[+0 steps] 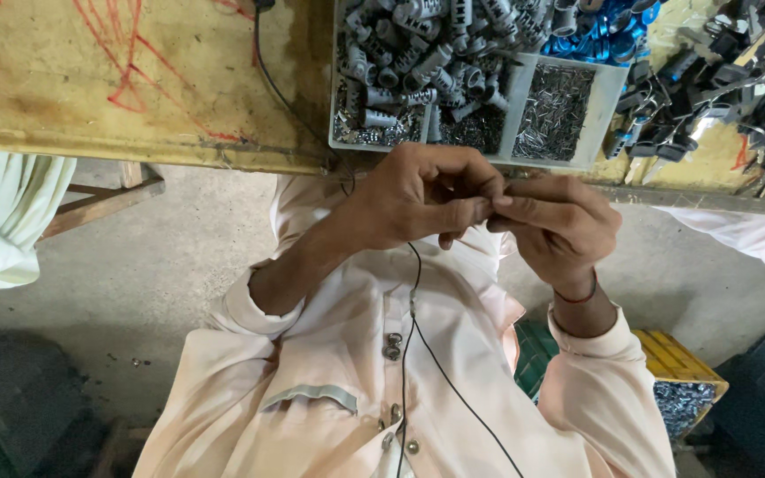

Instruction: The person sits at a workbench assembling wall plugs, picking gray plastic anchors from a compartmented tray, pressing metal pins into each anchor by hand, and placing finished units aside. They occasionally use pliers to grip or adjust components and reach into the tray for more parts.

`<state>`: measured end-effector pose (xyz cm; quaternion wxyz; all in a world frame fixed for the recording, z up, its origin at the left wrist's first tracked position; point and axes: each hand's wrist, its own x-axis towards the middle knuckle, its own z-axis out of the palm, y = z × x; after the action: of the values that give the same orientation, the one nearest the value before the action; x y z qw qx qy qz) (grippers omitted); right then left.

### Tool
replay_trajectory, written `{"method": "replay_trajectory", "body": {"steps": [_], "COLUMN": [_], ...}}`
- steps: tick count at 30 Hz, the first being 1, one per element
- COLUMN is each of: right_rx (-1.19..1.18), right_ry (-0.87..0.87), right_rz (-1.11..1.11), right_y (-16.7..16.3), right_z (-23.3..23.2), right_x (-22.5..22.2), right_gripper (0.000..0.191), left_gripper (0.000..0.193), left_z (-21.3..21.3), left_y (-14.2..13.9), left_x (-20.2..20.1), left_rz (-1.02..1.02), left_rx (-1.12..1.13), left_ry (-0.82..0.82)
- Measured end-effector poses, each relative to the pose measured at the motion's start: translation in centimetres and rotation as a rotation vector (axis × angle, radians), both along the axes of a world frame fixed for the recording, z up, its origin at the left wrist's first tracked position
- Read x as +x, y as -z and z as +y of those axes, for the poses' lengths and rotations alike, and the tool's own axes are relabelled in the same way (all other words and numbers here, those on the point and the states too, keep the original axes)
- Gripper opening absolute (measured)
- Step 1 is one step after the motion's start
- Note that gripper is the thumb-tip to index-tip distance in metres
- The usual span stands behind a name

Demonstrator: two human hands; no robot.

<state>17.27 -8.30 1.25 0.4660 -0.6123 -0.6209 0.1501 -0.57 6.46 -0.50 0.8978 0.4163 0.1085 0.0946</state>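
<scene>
We have our left hand (pixel 413 199) and right hand (pixel 560 226) pressed fingertip to fingertip just below the white compartmented plastic tray (pixel 608 97) of grey ribbed sleeves (pixel 418 57) and thin metal pins (pixel 555 111). Both hands are clenched round a small part hidden between them; we cannot tell its long axis or heading. We judge this a fitting step, needing steady, aligned pressure next.

Left hand (pixel 409 199) and right hand (pixel 560 226) meet fingertip to fingertip just off the worktop (pixel 135 80) edge, below a divided tray (pixel 608 111) of small metal parts; any pinched item is hidden.
</scene>
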Motion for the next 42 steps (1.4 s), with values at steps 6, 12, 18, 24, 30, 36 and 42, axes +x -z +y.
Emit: {"method": "replay_trajectory", "body": {"steps": [6, 12, 18, 24, 30, 36, 42], "right_rx": [-0.008, -0.082, -0.145, -0.22, -0.125, -0.247, -0.319], "right_ry": [-0.029, -0.111, -0.13, -0.168, -0.148, -0.076, 0.188], "right_rz": [0.04, 0.35, 0.531, 0.83, 0.406, 0.742, -0.59], "right_y": [-0.2, 0.7, 1.5, 1.5, 1.2, -2.1, -2.5], "right_z": [-0.5, -0.7, -1.7, -2.3, -1.0, 1.8, 6.8], "right_x": [0.2, -0.3, -0.9, -1.5, -1.8, -1.2, -0.3], "right_gripper": [0.031, 0.026, 0.018, 0.013, 0.021, 0.032, 0.023], "left_gripper": [0.021, 0.024, 0.027, 0.024, 0.024, 0.022, 0.02], "left_z": [-0.5, -0.9, -1.4, -1.3, -1.0, -1.0, -1.4], "left_y": [-0.4, -0.6, -0.6, -0.4, -0.4, 0.0, 0.5], "left_x": [-0.3, -1.0, -1.3, -1.6, -2.4, -2.6, -2.2], "left_rz": [0.008, 0.045, 0.074, 0.002, 0.034, 0.031, 0.044], "left_rx": [-0.078, 0.143, 0.046, -0.098, 0.148, 0.031, 0.048], "left_ry": [-0.001, -0.014, -0.022, 0.0, -0.028, -0.069, -0.056]}}
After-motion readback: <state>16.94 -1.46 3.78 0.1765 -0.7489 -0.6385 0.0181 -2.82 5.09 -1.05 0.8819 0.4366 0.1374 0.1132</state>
